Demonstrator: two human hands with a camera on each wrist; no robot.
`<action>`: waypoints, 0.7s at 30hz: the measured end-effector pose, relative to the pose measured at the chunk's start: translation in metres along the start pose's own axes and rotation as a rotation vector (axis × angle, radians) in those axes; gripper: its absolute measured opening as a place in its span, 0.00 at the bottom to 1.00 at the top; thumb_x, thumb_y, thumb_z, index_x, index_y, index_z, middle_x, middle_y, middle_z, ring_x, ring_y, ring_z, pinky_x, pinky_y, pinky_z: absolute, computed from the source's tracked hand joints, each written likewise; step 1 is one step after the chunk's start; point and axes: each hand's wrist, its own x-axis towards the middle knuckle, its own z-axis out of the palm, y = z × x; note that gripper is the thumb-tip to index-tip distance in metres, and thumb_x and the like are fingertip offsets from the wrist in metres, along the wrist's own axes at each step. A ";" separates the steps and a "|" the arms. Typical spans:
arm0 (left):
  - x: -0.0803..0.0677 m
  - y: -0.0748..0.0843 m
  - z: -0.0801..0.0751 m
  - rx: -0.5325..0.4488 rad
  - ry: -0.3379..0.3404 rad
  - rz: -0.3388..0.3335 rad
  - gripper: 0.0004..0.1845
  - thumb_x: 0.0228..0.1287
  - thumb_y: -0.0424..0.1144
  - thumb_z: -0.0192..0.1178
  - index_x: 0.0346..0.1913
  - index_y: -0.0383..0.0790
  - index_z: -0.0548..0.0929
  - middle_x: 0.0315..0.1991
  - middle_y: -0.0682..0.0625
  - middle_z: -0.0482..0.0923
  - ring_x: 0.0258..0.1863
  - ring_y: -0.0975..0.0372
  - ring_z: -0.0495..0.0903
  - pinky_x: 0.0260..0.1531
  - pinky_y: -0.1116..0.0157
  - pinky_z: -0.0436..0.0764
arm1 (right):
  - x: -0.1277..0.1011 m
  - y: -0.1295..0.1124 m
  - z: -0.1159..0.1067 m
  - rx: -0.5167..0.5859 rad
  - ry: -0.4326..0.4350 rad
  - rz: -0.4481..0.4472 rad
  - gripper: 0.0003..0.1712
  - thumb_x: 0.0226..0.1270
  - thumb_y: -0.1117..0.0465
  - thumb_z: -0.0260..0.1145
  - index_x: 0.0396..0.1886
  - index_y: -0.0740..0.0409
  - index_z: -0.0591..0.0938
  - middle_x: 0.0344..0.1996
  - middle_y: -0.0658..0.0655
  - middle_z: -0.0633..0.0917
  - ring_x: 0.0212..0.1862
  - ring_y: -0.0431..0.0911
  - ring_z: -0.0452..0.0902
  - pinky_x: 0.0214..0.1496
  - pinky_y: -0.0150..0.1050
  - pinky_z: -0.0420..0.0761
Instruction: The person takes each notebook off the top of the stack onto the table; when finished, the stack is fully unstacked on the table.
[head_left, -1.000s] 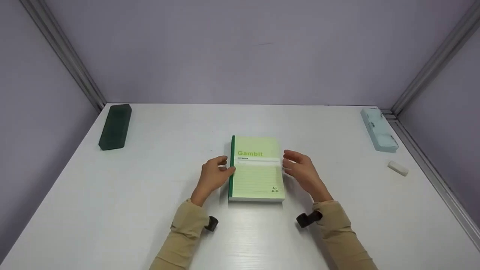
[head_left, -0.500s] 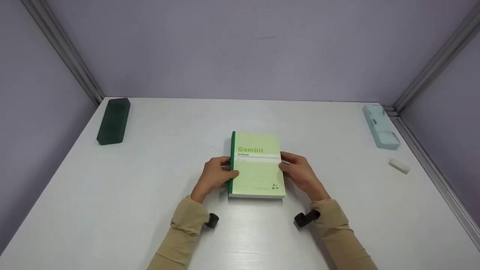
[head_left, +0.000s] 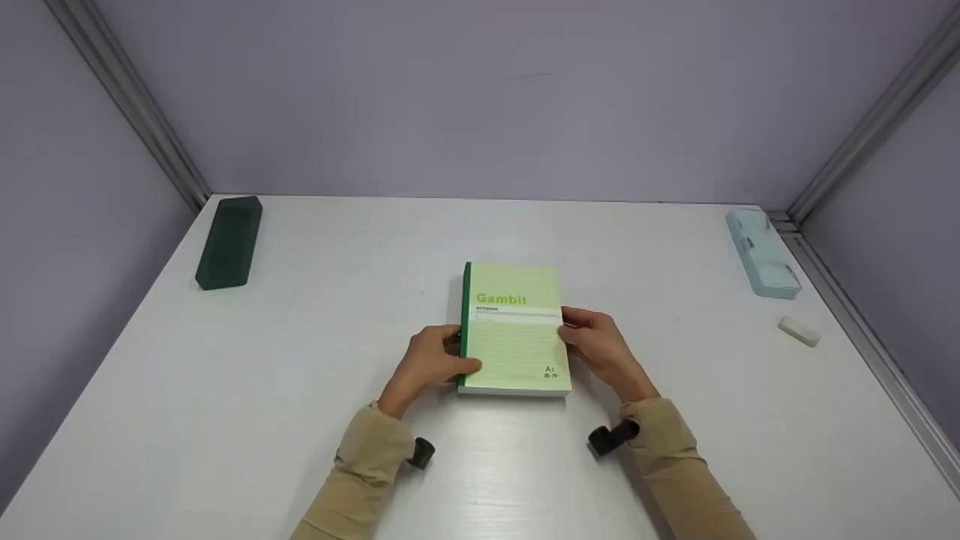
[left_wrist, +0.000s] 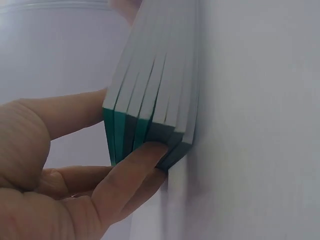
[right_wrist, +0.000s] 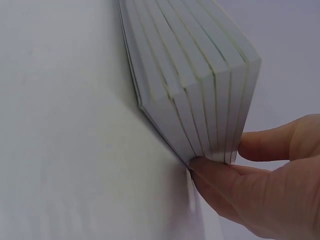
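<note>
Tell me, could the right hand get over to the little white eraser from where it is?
Probably yes. The right hand grips the notebook stack, and only bare white table lies between it and the eraser. It would have to let go of the stack first, though.

White table [head_left: 225, 390], lilac walls [head_left: 480, 97]

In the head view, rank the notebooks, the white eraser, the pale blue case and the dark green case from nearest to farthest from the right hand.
1. Stack of notebooks: in the middle, gripped by the right hand.
2. White eraser: out to the right.
3. Pale blue case: far right corner, behind the eraser.
4. Dark green case: far left, across the table.
</note>
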 end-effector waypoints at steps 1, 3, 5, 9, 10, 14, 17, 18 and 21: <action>-0.002 0.000 0.000 0.008 -0.006 0.004 0.29 0.52 0.35 0.70 0.58 0.30 0.76 0.43 0.44 0.81 0.42 0.57 0.78 0.42 0.61 0.78 | 0.000 0.000 0.000 0.005 -0.003 0.001 0.29 0.69 0.70 0.54 0.69 0.69 0.64 0.59 0.68 0.74 0.51 0.49 0.76 0.48 0.35 0.77; -0.005 0.000 0.000 0.019 -0.018 0.015 0.30 0.51 0.35 0.71 0.59 0.30 0.76 0.45 0.44 0.81 0.43 0.57 0.78 0.46 0.60 0.77 | 0.000 0.000 -0.001 0.012 -0.008 0.005 0.28 0.69 0.70 0.54 0.69 0.69 0.64 0.59 0.68 0.74 0.51 0.49 0.76 0.48 0.35 0.77; -0.008 -0.001 0.000 0.024 -0.031 0.023 0.30 0.51 0.34 0.71 0.59 0.30 0.76 0.47 0.44 0.81 0.46 0.56 0.77 0.49 0.58 0.76 | 0.001 0.000 -0.001 0.014 -0.013 0.011 0.28 0.69 0.70 0.54 0.69 0.69 0.64 0.59 0.68 0.74 0.51 0.49 0.76 0.48 0.35 0.77; -0.009 -0.002 0.000 0.030 -0.045 0.025 0.30 0.51 0.32 0.70 0.60 0.31 0.76 0.49 0.44 0.80 0.48 0.56 0.77 0.52 0.57 0.75 | 0.002 0.001 -0.001 0.010 -0.005 0.018 0.28 0.69 0.71 0.54 0.68 0.69 0.65 0.58 0.68 0.75 0.51 0.49 0.76 0.48 0.36 0.77; -0.010 -0.003 0.000 0.031 -0.043 0.019 0.29 0.52 0.32 0.70 0.59 0.31 0.76 0.48 0.44 0.81 0.47 0.56 0.77 0.50 0.57 0.75 | 0.002 0.001 0.000 0.008 -0.006 0.018 0.28 0.69 0.71 0.54 0.68 0.69 0.65 0.59 0.68 0.75 0.51 0.49 0.76 0.48 0.36 0.77; -0.010 -0.002 -0.001 0.021 -0.023 -0.021 0.26 0.53 0.29 0.68 0.57 0.29 0.77 0.44 0.44 0.81 0.43 0.58 0.78 0.45 0.60 0.77 | 0.002 0.001 0.001 0.010 -0.007 0.015 0.28 0.69 0.72 0.53 0.68 0.69 0.65 0.59 0.68 0.74 0.53 0.50 0.76 0.49 0.38 0.77; -0.011 -0.001 -0.003 0.008 -0.005 -0.047 0.24 0.52 0.27 0.68 0.55 0.28 0.78 0.42 0.44 0.82 0.41 0.58 0.79 0.41 0.62 0.79 | 0.002 0.001 0.002 0.016 -0.009 0.010 0.28 0.69 0.72 0.53 0.68 0.69 0.65 0.60 0.68 0.74 0.54 0.51 0.76 0.49 0.38 0.78; -0.011 -0.001 -0.003 0.004 0.000 -0.053 0.25 0.52 0.27 0.68 0.55 0.28 0.78 0.42 0.44 0.82 0.40 0.58 0.79 0.40 0.63 0.80 | 0.002 0.001 0.002 0.012 -0.012 0.007 0.28 0.69 0.72 0.53 0.69 0.69 0.64 0.61 0.68 0.73 0.54 0.51 0.76 0.49 0.38 0.78; -0.013 -0.001 -0.006 -0.023 0.009 -0.071 0.26 0.50 0.26 0.68 0.55 0.27 0.77 0.41 0.43 0.81 0.37 0.58 0.81 0.36 0.63 0.81 | 0.002 0.002 0.002 0.011 -0.012 -0.001 0.28 0.69 0.72 0.53 0.69 0.69 0.64 0.61 0.68 0.73 0.55 0.51 0.75 0.48 0.37 0.78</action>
